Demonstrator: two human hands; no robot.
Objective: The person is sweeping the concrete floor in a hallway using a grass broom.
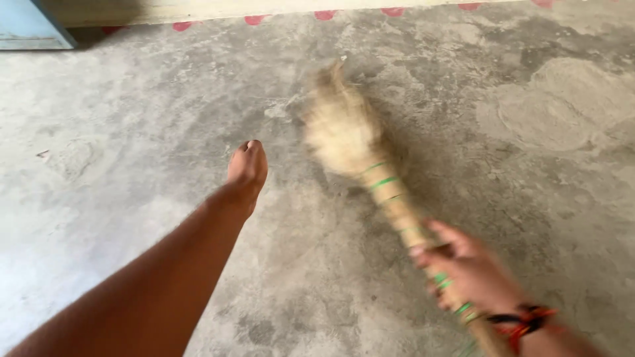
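My right hand [463, 268] grips the handle of a straw broom [390, 195] bound with green bands. A red and black thread band sits on that wrist. The broom's pale bristle head [340, 129] is blurred with motion and rests low over the grey concrete floor [132, 119]. My left hand [247, 168] reaches out over the floor to the left of the bristles, a short gap away. Its fingers are curled in and it holds nothing.
A pale blue door or panel [26, 26] stands at the top left corner. A light wall base with red painted scallops [324, 14] runs along the top edge. The floor is stained and patchy, with a rounded patch [549, 106] at the right.
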